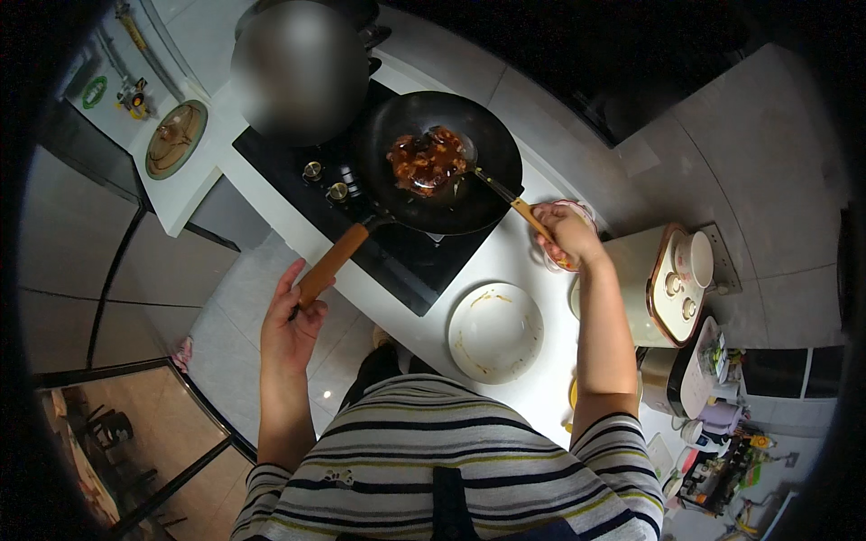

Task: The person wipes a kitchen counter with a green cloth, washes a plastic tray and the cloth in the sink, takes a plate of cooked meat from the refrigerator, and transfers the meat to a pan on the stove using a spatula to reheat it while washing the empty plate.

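Observation:
A black wok [379, 169] sits on the black glass hob [426, 280], with chunks of food in dark glossy sauce [426, 162] in its middle. My left hand [298, 304] holds the end of the wok's brown wooden handle [335, 264]. In my right hand [568, 233] is the wooden grip of a metal ladle [497, 184], whose head lies at the right side of the sauced food. Partly hidden under my right hand stands a patterned bowl [587, 209]. Nearer my body, a white bowl [500, 331] smeared with brown sauce rests on the white countertop [433, 341].
A blurred round area [301, 74] covers the hob's back left. Two knobs [338, 192] show on the hob. Right of my forearm stands a cream appliance [626, 284] with a cup [694, 259] on it. A round lid [177, 140] lies on the left counter.

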`<act>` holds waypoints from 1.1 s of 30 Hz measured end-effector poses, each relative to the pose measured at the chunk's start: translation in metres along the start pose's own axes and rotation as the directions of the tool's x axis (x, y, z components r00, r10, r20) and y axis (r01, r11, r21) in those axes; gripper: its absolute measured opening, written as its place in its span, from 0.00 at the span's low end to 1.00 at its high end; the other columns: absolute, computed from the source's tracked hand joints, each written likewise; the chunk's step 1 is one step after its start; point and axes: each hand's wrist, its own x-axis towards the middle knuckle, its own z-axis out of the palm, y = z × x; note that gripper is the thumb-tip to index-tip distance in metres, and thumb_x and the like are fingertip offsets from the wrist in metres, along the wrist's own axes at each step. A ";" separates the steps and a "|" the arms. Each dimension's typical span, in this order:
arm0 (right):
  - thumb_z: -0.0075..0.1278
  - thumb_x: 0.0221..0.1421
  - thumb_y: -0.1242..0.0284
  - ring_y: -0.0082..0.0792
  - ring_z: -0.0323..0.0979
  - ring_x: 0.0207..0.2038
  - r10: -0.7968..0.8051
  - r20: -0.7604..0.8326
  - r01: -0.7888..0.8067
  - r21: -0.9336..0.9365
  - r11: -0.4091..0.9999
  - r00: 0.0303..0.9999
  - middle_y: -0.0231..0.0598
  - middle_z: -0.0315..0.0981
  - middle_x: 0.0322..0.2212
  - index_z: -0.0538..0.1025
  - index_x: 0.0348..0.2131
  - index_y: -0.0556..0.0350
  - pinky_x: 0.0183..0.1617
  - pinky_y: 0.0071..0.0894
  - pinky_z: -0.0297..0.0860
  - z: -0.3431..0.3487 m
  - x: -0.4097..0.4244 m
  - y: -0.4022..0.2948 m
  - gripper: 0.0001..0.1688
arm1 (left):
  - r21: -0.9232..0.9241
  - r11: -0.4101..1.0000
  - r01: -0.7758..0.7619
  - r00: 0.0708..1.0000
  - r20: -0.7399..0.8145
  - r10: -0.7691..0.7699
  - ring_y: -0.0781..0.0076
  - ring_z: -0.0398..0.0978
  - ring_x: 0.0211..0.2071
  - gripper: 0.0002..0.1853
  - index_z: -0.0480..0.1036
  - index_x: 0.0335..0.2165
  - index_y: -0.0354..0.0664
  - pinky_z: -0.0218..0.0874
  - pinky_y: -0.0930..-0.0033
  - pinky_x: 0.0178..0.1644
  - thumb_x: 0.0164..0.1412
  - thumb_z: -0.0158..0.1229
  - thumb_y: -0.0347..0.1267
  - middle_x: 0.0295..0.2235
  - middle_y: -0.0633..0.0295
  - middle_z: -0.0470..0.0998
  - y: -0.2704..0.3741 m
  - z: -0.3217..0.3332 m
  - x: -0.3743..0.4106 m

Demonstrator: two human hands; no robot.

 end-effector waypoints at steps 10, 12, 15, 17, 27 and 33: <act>0.46 0.58 0.68 0.57 0.74 0.28 -0.613 -0.164 0.382 -0.652 0.655 0.773 0.60 0.73 0.24 0.72 0.49 0.55 0.32 0.47 0.70 0.050 -0.018 0.025 0.20 | 0.016 1.000 0.008 1.000 0.014 -0.008 0.70 0.71 0.29 0.25 0.58 0.58 0.43 0.62 0.76 0.35 0.62 0.45 0.32 0.43 0.42 0.73 0.000 -0.002 0.001; 0.46 0.58 0.68 0.56 0.74 0.26 -0.655 -0.126 0.350 -0.761 0.546 0.745 0.58 0.73 0.22 0.72 0.49 0.55 0.31 0.48 0.71 0.055 -0.028 0.020 0.20 | 0.021 1.000 0.011 0.999 0.034 -0.012 0.70 0.70 0.29 0.25 0.58 0.58 0.44 0.62 0.76 0.35 0.62 0.45 0.32 0.43 0.42 0.73 0.000 -0.004 0.001; 0.45 0.58 0.68 0.53 0.73 0.21 -0.700 -0.050 0.320 -0.865 0.387 0.712 0.54 0.74 0.21 0.70 0.51 0.54 0.27 0.48 0.71 0.058 -0.038 0.022 0.22 | 0.026 1.000 0.011 1.000 0.021 -0.011 0.70 0.70 0.29 0.25 0.58 0.58 0.44 0.62 0.76 0.35 0.62 0.45 0.33 0.44 0.42 0.73 0.000 -0.002 0.001; 0.45 0.58 0.68 0.49 0.73 0.19 -0.699 -0.013 0.265 -0.920 0.288 0.715 0.50 0.74 0.21 0.69 0.53 0.53 0.25 0.45 0.71 0.060 -0.050 0.018 0.23 | 0.037 0.999 0.004 1.000 0.007 -0.004 0.70 0.70 0.28 0.25 0.58 0.58 0.44 0.62 0.76 0.35 0.62 0.45 0.33 0.44 0.42 0.73 0.000 0.000 0.000; 0.46 0.48 0.78 0.37 0.73 0.17 -0.688 0.108 0.219 -0.973 0.075 0.717 0.42 0.71 0.22 0.65 0.56 0.58 0.18 0.35 0.70 0.089 -0.096 0.000 0.32 | 0.030 0.999 -0.014 1.000 0.005 0.014 0.72 0.70 0.30 0.25 0.58 0.58 0.42 0.62 0.77 0.36 0.62 0.46 0.33 0.44 0.40 0.73 0.000 0.001 -0.001; 0.47 0.46 0.79 0.39 0.71 0.15 -0.698 0.130 0.271 -0.958 0.096 0.704 0.43 0.71 0.21 0.64 0.57 0.53 0.19 0.35 0.70 0.116 -0.077 0.016 0.36 | 0.017 1.000 -0.018 1.000 -0.003 0.018 0.66 0.69 0.39 0.25 0.57 0.57 0.38 0.62 0.78 0.37 0.63 0.47 0.32 0.46 0.39 0.70 0.002 0.007 -0.003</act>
